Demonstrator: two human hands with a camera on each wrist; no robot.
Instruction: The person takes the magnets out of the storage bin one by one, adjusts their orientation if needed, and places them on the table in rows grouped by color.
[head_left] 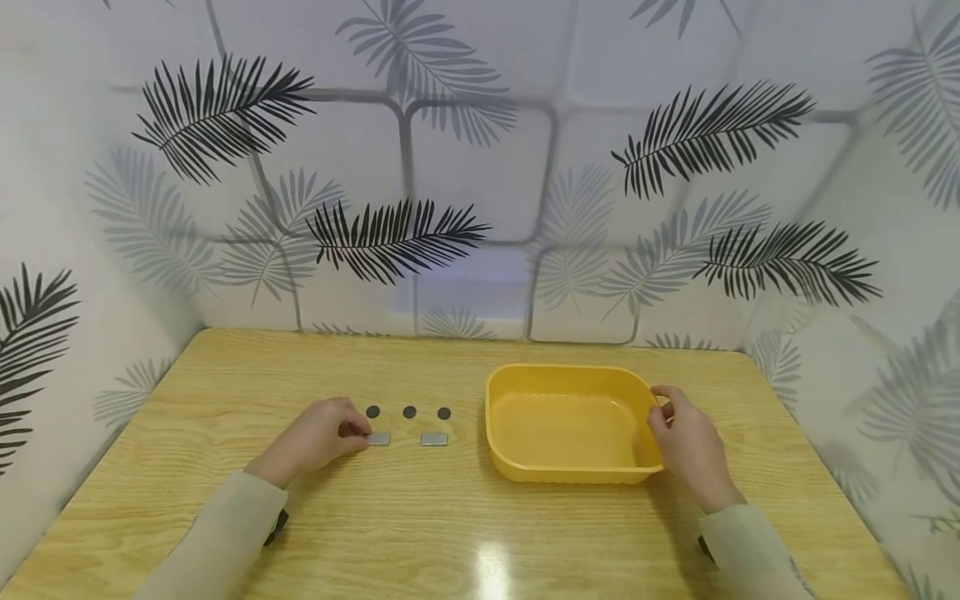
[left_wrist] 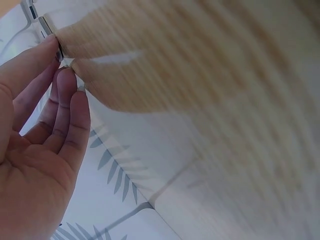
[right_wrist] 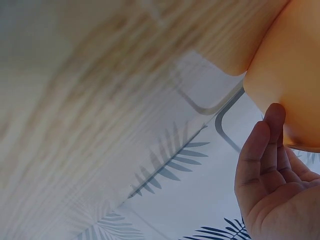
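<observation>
At the left of the table, my left hand (head_left: 328, 435) pinches the left end of a small flat grey rectangle (head_left: 380, 439) between thumb and fingertips. The left wrist view shows the thumb and fingertips (left_wrist: 50, 42) at the edge of this thin piece. A second grey rectangle (head_left: 433, 439) lies to its right. Behind them three black discs, the left disc (head_left: 372, 412), the middle disc (head_left: 409, 412) and the right disc (head_left: 444, 413), form a row. My right hand (head_left: 688, 442) grips the right rim of a yellow plastic basin (head_left: 573, 476), fingers over the edge.
The basin stands upright on the wooden table (head_left: 420, 533), right of the small pieces. A pale wall covering (head_left: 480, 208) with dark leaf prints borders the table's back edge and continues along both sides.
</observation>
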